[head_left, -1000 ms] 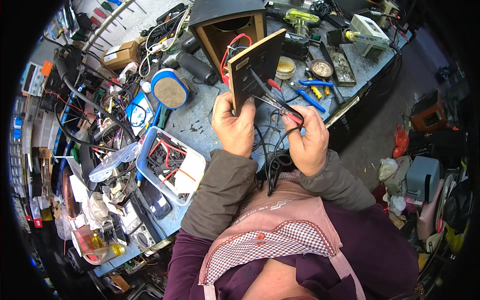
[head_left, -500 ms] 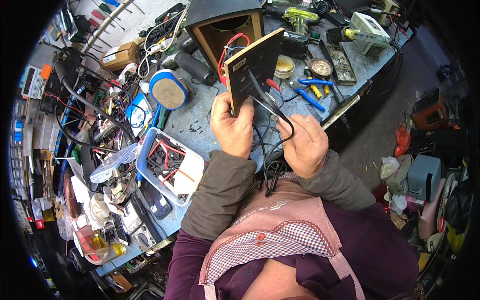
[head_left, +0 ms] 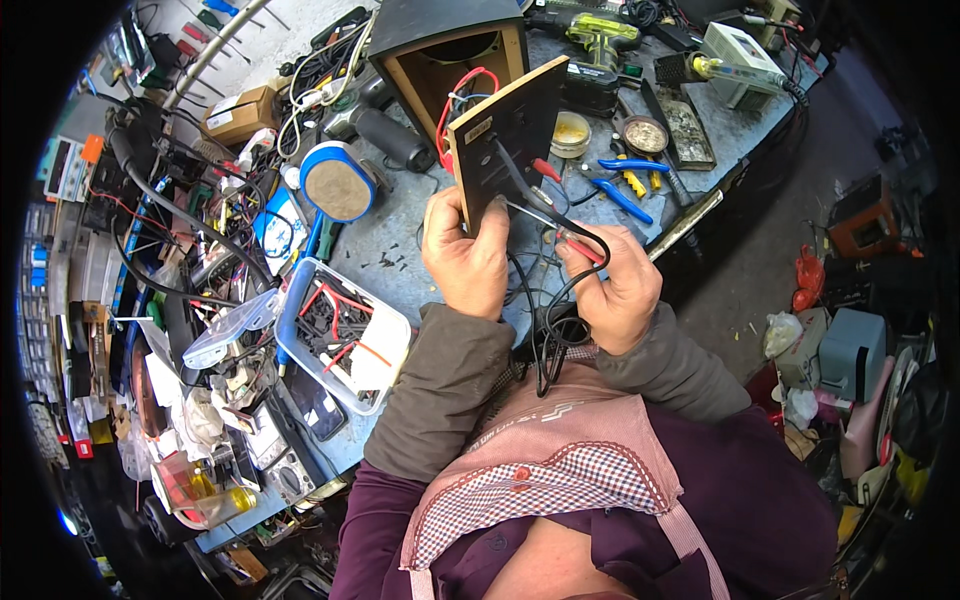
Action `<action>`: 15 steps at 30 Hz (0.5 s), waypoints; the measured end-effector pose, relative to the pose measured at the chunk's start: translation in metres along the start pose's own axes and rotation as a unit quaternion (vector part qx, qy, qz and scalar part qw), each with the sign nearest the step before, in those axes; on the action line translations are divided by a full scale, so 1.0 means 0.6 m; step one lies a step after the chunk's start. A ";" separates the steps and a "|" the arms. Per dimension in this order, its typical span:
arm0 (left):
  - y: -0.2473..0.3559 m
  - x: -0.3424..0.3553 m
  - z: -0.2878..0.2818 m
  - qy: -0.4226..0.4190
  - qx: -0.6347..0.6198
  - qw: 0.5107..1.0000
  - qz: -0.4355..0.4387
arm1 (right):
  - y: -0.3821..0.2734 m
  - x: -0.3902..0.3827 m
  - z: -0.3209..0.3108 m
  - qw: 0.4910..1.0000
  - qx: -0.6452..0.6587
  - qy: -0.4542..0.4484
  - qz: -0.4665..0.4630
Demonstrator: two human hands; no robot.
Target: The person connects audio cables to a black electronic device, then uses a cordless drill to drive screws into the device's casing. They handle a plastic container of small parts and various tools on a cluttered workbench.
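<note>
My left hand (head_left: 466,250) grips the lower edge of a black-faced wooden panel (head_left: 505,135), thumb on its dark face. The panel stands tilted before an open black speaker box (head_left: 445,55); red and blue wires (head_left: 468,82) run between them. Closed around a slim tool with a red handle (head_left: 585,248), my right hand (head_left: 622,290) is right of the panel. The tool's thin metal shaft points at the panel's lower part; its exact kind is unclear. A black cable (head_left: 600,232) comes from the panel, arches over the right fingers and hangs in loops.
Blue-handled pliers (head_left: 622,198), a red clip (head_left: 546,170) and a round tub (head_left: 569,134) lie right of the panel. Left are a blue-rimmed round pad (head_left: 338,184), loose screws (head_left: 392,263) and a plastic box (head_left: 395,325) of black and red pieces. A green drill (head_left: 600,40) lies behind.
My right hand has turned slightly and shifted a little right, so the tool's red handle now shows. The cable's arch has moved up and right. My left hand and the panel stay nearly still.
</note>
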State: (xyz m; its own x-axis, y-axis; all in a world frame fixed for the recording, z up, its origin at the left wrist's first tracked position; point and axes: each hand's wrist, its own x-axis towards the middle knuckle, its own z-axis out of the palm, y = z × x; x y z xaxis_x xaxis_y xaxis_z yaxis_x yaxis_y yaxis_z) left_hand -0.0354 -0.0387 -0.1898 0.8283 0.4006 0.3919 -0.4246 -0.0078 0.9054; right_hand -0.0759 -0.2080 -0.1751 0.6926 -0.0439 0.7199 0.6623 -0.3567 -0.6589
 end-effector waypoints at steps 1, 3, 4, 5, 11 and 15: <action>-0.001 0.000 0.000 0.000 0.002 1.000 0.001 | 0.000 0.001 0.000 1.000 -0.005 0.001 -0.002; -0.002 0.001 -0.001 0.002 -0.003 1.000 0.000 | 0.000 0.002 -0.001 1.000 -0.008 0.002 -0.004; -0.003 0.001 -0.001 0.002 -0.005 1.000 0.000 | -0.001 0.003 -0.001 1.000 -0.005 0.002 -0.003; -0.001 0.001 0.000 0.004 -0.007 1.000 -0.003 | -0.002 0.003 -0.002 1.000 -0.003 0.001 -0.002; 0.003 0.002 -0.001 0.005 0.000 1.000 -0.007 | 0.003 0.004 -0.001 1.000 -0.003 -0.001 -0.007; 0.001 0.002 -0.002 0.004 0.003 1.000 0.005 | 0.001 0.007 -0.002 0.994 -0.061 -0.012 -0.091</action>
State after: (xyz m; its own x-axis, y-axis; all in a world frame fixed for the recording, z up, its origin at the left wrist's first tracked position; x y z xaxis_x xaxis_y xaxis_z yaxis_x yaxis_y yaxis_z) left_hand -0.0352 -0.0375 -0.1890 0.8214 0.4074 0.3991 -0.4303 -0.0167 0.9025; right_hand -0.0730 -0.2097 -0.1720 0.5717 0.0546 0.8187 0.7389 -0.4680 -0.4848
